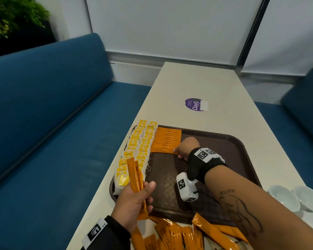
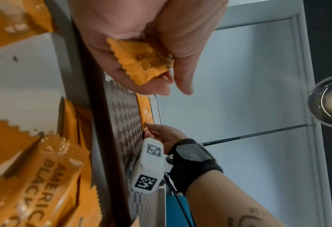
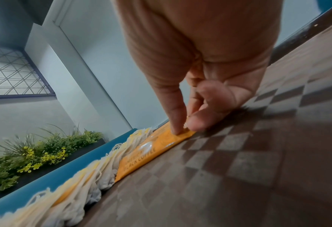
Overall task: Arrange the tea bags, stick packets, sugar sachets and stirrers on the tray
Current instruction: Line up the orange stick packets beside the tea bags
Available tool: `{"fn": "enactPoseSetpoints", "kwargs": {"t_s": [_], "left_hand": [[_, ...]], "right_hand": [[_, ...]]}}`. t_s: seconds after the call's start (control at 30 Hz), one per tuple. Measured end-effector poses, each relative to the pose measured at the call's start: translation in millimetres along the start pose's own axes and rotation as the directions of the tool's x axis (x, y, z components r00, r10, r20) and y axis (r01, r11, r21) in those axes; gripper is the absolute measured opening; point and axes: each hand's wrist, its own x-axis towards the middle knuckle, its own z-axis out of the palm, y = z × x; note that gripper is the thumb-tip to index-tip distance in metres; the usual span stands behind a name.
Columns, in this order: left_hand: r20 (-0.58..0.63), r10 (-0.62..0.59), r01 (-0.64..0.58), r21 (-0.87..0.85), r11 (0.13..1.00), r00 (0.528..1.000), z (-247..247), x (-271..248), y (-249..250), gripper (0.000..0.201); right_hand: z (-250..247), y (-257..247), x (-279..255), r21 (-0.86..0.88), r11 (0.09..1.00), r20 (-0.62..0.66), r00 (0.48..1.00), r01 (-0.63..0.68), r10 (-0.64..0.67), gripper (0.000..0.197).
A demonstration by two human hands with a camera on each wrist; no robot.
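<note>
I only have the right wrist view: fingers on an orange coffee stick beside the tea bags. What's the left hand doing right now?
Observer: The left hand grips a small bunch of held sticks, upright over the tray's near left corner.
Operator: Any more sticks waiting?
Observer: Yes, a loose pile lies on the table, just off the tray's near rim.
Operator: How are the tea bags laid out?
Observer: The tea bags run in two columns along the tray's left edge; the stick row that your right hand pinches sits beside them at the far end.
</note>
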Motion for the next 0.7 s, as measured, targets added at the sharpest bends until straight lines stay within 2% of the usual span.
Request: {"fn": "enactPoseSetpoints", "kwargs": {"t_s": [0.2,0.27,0.33,0.37,0.43,0.5,0.57,0.63,0.7], "left_hand": [[0.056,-0.026,0.028,-0.041,0.999,0.998,2,-3,2,0.011],[0.073,-0.034,0.038,-0.051,0.998,0.997,2,-5,3,0.010],[0.096,-0.032,0.037,-0.048,0.998,0.995,2,-6,4,0.011],[0.107,-0.026,0.030,-0.036,0.999,0.994,1,-6,4,0.011],[0.132,-0.017,0.017,0.001,1.000,0.991,2,-6,5,0.012],[0.163,-0.018,0.012,0.035,0.999,0.986,3,-7,5,0.014],[0.198,-0.027,0.015,0.062,0.998,0.980,8,-10,5,0.013],[0.231,-0.034,0.018,0.072,0.997,0.972,12,-14,6,0.010],[0.256,-0.044,0.030,0.059,0.998,0.966,13,-16,8,0.012]], "right_hand": [[6,7,10,0.120,0.992,-0.039,0.998,0.047,-0.043,0.024],[7,11,11,0.128,0.983,-0.128,0.985,0.133,-0.116,0.028],[4,15,1,0.142,0.950,-0.209,0.946,0.278,-0.246,0.028],[2,17,-11,0.178,0.916,-0.207,0.924,0.360,-0.323,0.026],[-1,19,-44,0.288,0.838,-0.085,0.885,0.462,-0.459,0.023],[-2,22,-77,0.403,0.795,0.126,0.833,0.453,-0.539,0.023],[1,26,-98,0.447,0.778,0.254,0.771,0.442,-0.584,0.019],[4,32,-111,0.452,0.764,0.274,0.744,0.460,-0.609,0.011],[7,38,-116,0.470,0.751,0.231,0.756,0.464,-0.612,0.007]]}}
